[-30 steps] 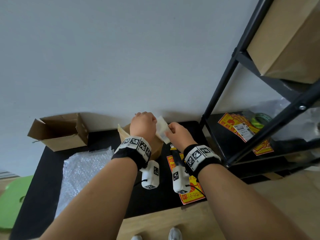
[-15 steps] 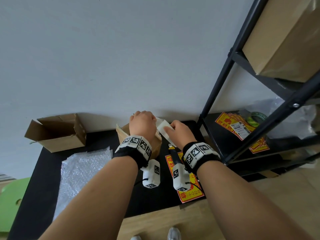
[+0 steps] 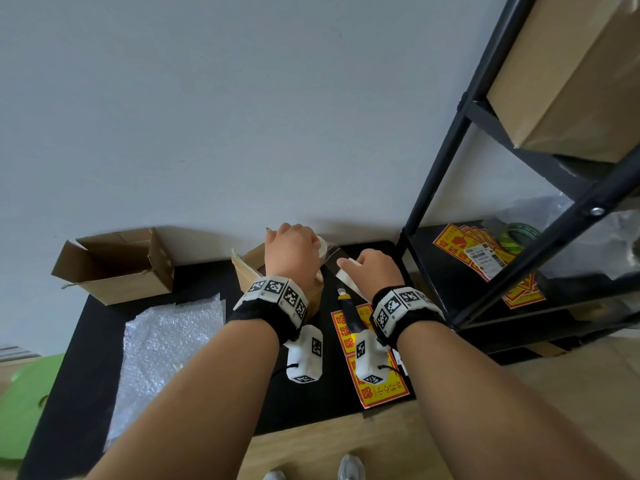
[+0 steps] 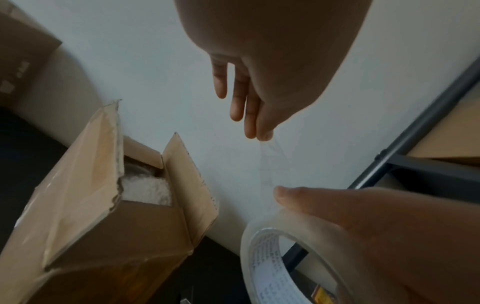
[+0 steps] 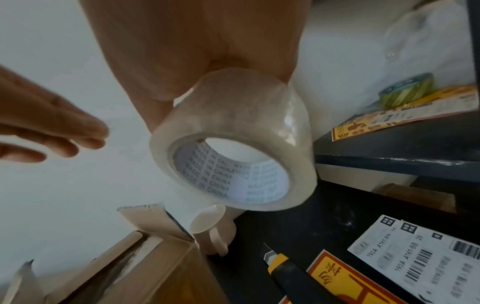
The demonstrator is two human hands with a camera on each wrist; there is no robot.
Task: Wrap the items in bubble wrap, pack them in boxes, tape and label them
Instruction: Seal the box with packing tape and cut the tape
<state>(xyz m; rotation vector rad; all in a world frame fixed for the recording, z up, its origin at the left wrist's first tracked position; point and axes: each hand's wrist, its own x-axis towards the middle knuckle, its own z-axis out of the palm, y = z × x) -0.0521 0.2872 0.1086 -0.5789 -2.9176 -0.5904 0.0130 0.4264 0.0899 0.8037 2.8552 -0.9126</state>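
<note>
Right hand (image 3: 375, 271) grips the roll of clear packing tape with white printed core (image 5: 233, 144), thumb on the outer face; the other fingers are hidden behind the roll. Left hand (image 3: 292, 249) pinches the free end of the transparent tape strip (image 4: 267, 162) between thumb and fingertips (image 4: 250, 125), remaining fingers loosely extended. The strip runs taut between hand and roll; against the pale wall its edges are barely discernible.

Both hands are above the small open brown cardboard box (image 4: 109, 222) on the black tabletop (image 3: 86, 358). Flaps stand up; something white and bubble-wrapped shows inside, identity not resolvable.

In the right wrist view, a cream mug-like object (image 5: 213, 228) sits just beside the box, partly covered by the roll. Yellow-and-black utility knife (image 5: 283, 267), blade out, lies near red-and-yellow stickers (image 3: 377, 386), partly hidden by the wrist rig in the head view. Sheet of bubble wrap (image 3: 162, 344) is partly covered by the left forearm. A second empty brown carton (image 3: 114, 268) lies on its side by the wall.
</note>
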